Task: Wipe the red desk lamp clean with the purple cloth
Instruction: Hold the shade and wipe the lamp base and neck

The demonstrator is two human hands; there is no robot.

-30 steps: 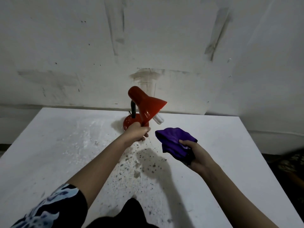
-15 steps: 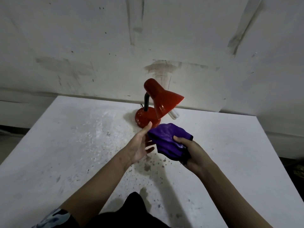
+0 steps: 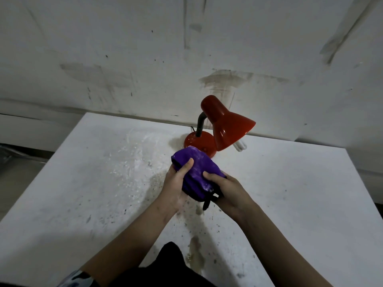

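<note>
The purple cloth (image 3: pixel 193 172) was held bunched between 2 hands above the white desk (image 3: pixel 290 183); the left hand (image 3: pixel 177 183) was curled around its near-left side with the thumb pressed on top; the right hand (image 3: pixel 226 189) was closed over its lower right end, where a short black strap was seen dangling. The red desk lamp (image 3: pixel 217 129) was stood at the far edge of the desk, near the stained wall (image 3: pixel 124 59), just beyond the cloth and untouched by either hand; its round base (image 3: pixel 199 142) was planted flat, its dark flexible neck (image 3: pixel 200 125) was bent upward, and its conical shade (image 3: pixel 230 127) was tipped down to the right, with a white bulb (image 3: pixel 240 146) showing beneath the rim. The cloth was judged soft and light, easily folded into a pad; the lamp was judged light and top-heavy, its glossy shade likely slippery and its neck liable to bend under pressure; the bulb was considered fragile and best avoided. A steadying hold on the base or lower neck was thought advisable, with the cloth drawn over the shade by the other hand; wiping was judged not yet under way; dark specks and a pale smear were visible on the desk.
</note>
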